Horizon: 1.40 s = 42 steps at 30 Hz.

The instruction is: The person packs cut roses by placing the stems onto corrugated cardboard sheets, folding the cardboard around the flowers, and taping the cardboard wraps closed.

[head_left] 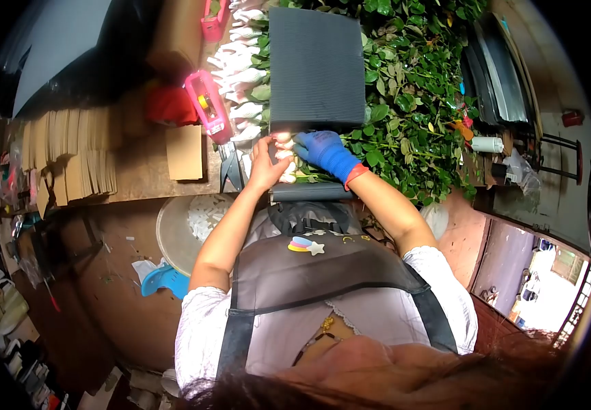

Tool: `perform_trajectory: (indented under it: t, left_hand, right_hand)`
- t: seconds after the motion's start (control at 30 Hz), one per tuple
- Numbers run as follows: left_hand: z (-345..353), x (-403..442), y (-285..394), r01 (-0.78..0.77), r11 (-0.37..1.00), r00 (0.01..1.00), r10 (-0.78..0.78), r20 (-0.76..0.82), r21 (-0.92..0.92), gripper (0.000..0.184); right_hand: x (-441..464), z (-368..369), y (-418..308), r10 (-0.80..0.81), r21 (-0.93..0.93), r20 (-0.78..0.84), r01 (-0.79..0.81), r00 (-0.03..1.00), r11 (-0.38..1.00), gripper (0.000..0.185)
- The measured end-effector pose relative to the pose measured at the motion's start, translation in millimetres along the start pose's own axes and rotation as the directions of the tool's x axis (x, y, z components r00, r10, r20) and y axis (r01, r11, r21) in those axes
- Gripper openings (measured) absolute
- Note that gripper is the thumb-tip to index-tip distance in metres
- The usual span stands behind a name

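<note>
Pale pink rose buds [284, 156] lie in a short row on the bench, at the near end of a dark corrugated sheet [317, 65]. My bare left hand [266, 166] cups them from the left, fingers and thumb against the buds. From the right, my right hand [324, 152], in a blue glove with a red cuff, closes over the rose heads and stems; its fingertips are partly hidden. A strip of corrugated sheet [311, 193] shows below the roses at the bench edge. Black-handled shears [231, 167] lie just left of my left hand.
White-netted flower heads [240, 72] line the sheet's left side; leafy stems [411, 102] heap on its right. Left are a pink tape dispenser [208, 106], a cardboard piece [184, 154] and stacked cardboard [70, 154]. A round tub [172, 232] holding white scraps stands below the bench.
</note>
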<state>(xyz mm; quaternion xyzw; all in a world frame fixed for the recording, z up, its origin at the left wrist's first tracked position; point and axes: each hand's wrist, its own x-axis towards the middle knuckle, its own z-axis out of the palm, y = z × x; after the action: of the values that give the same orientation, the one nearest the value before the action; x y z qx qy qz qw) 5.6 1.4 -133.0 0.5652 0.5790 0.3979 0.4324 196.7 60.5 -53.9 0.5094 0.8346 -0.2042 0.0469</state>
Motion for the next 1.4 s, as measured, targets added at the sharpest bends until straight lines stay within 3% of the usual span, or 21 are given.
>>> perform_trajectory:
  t: [0.13, 0.23, 0.27, 0.3, 0.37, 0.4, 0.5, 0.53, 0.57, 0.77, 0.83, 1.0, 1.2, 1.3, 1.33, 1.4]
  left_hand:
    - [-12.6, 12.5, 8.0, 0.050, 0.961, 0.983, -0.095, 0.156, 0.271, 0.074]
    - [-13.6, 35.1, 3.5, 0.180, 0.957, 0.954, -0.113, 0.279, -0.228, 0.055]
    - [-5.8, 37.8, -1.7, 0.146, 0.965, 0.978, -0.109, 0.175, -0.217, 0.039]
    - [-5.9, 35.6, 11.2, 0.201, 0.952, 0.972, -0.164, 0.169, -0.232, 0.036]
    - [-0.2, 35.1, -1.2, -0.012, 0.993, 0.998, 0.020, 0.065, -0.116, 0.033]
    - [-0.5, 34.2, 4.7, 0.031, 0.988, 0.997, -0.020, 0.075, -0.154, 0.029]
    - [1.8, 35.8, -6.0, -0.057, 0.997, 0.998, 0.060, 0.038, -0.061, 0.027]
    - [1.3, 35.1, -8.3, 0.098, 0.989, 0.991, -0.086, 0.106, -0.113, 0.027]
    - [4.7, 35.2, -8.9, 0.000, 0.992, 1.000, 0.004, 0.031, -0.122, 0.028]
    - [1.0, 29.9, -8.5, 0.072, 0.997, 0.995, -0.070, 0.064, -0.014, 0.043]
    - [3.3, 25.7, -2.8, -0.025, 0.993, 0.999, 0.028, -0.026, 0.114, 0.042]
    - [-0.9, 22.1, 11.5, -0.026, 0.994, 0.999, 0.030, -0.032, 0.107, 0.041]
    - [-0.6, 19.5, 2.6, -0.063, 0.988, 0.998, 0.067, -0.022, 0.142, 0.038]
    - [-3.0, 24.5, 2.4, -0.038, 0.987, 0.999, 0.034, 0.029, 0.154, 0.037]
    - [-5.0, 24.6, 7.1, -0.031, 0.988, 0.999, 0.026, 0.036, 0.152, 0.037]
    - [-6.0, 23.5, 18.7, -0.003, 0.996, 0.999, 0.000, 0.035, 0.090, 0.038]
  right_hand:
    - [1.7, 16.2, 9.3, -0.119, -0.119, -0.055, 0.112, 0.991, 0.987, 0.033]
    - [4.9, 16.9, 5.5, -0.072, -0.173, 0.026, 0.075, 0.997, 0.982, 0.032]
    - [5.1, 16.4, 4.9, -0.051, -0.187, 0.060, 0.062, 0.997, 0.980, 0.032]
    - [2.4, 11.6, 2.4, -0.033, -0.173, 0.082, 0.047, 0.996, 0.984, 0.032]
    - [-3.5, 2.1, -3.0, -0.005, -0.145, 0.129, 0.024, 0.992, 0.989, 0.033]
    - [-12.0, -26.5, -19.7, 0.104, -0.056, 0.129, -0.097, 0.986, 0.994, 0.037]
    - [-20.7, -27.4, -28.4, 0.181, 0.133, -0.205, -0.156, 0.962, 0.979, 0.037]
    - [-13.0, -14.1, -25.7, 0.180, 0.071, -0.200, -0.169, 0.963, 0.983, 0.037]
    - [-8.9, -9.1, -24.0, 0.201, 0.065, -0.179, -0.192, 0.963, 0.979, 0.037]
    - [-3.3, -13.5, -21.7, 0.265, -0.009, -0.099, -0.268, 0.959, 0.963, 0.040]
    - [-4.8, -14.8, -21.9, 0.269, 0.008, -0.120, -0.270, 0.956, 0.963, 0.041]
    - [3.0, -17.5, -30.5, 0.256, -0.033, -0.059, -0.258, 0.965, 0.966, 0.031]
    - [25.0, -22.1, -47.6, 0.293, -0.237, 0.090, -0.265, 0.952, 0.934, 0.022]
    - [17.3, -37.0, -39.2, 0.164, -0.239, 0.134, -0.129, 0.977, 0.962, 0.023]
    - [8.0, -42.9, -39.1, 0.059, -0.183, -0.070, -0.071, 0.996, 0.981, 0.018]
    - [18.1, -37.1, -38.8, 0.119, -0.226, 0.024, -0.111, 0.993, 0.968, 0.024]
